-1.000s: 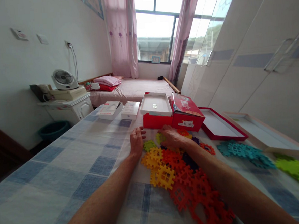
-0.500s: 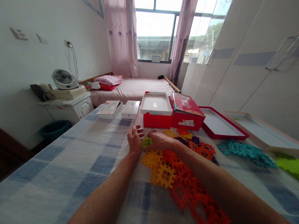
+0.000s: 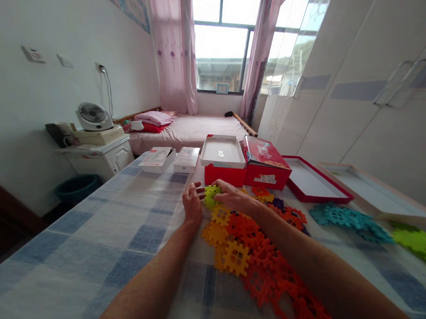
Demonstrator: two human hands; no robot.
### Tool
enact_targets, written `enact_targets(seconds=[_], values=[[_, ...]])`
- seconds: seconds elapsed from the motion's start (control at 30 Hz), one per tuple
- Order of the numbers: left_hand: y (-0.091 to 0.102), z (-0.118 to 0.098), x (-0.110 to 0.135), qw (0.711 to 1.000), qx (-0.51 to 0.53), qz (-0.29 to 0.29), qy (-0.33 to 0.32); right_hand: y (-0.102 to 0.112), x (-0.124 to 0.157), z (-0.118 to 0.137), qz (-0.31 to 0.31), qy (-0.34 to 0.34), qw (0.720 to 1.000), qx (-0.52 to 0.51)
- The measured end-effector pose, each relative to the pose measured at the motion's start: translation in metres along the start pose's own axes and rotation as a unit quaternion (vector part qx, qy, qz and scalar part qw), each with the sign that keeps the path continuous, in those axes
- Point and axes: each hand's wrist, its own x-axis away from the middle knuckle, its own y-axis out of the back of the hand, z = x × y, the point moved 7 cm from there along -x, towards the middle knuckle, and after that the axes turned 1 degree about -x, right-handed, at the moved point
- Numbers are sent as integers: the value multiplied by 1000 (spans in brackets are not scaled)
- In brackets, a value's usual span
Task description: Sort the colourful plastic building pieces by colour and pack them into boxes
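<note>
Lime-green interlocking plastic tile [image 3: 210, 193] is gripped by the fingers of my right hand [image 3: 234, 196] above the near pile. On its left side, my left hand [image 3: 192, 203] stands on edge over the cloth with fingers apart, fingertips close to the tile; whether they touch it I cannot tell. Below both hands lie yellow tiles [image 3: 237, 257], with orange-red tiles [image 3: 260, 279] spreading toward me under my right forearm. A few purple tiles [image 3: 277, 202] show behind that forearm, partly hidden.
Teal tiles [image 3: 350, 221] and a lime-green heap [image 3: 424, 247] lie to the right. Along the back stand two small white boxes [image 3: 186, 159], a white tray [image 3: 221, 151] on a red box, a red carton [image 3: 267, 163] and shallow lids [image 3: 350, 199]. Checked cloth [image 3: 131, 241] covers the table.
My right hand has raised and turned the green tile, so a yellow tile beneath now shows more. My left hand stays nearly in place. The view has tilted slightly.
</note>
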Motion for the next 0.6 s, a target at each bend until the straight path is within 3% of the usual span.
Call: enact_targets(seconds=[0.17,0.3,0.43,0.6], values=[[0,0,-3,1000,-6,-2,-13,29,16,5,-156,45,979,-121],[-1,0,-2,1000,-15,14,-7,70,61,-8,-249,17,956,-154],[-1,1,-1,999,-16,35,5,131,143,-48,-363,-43,929,-53],[0,6,-7,999,-30,30,5,219,280,-121,-518,-162,836,85]])
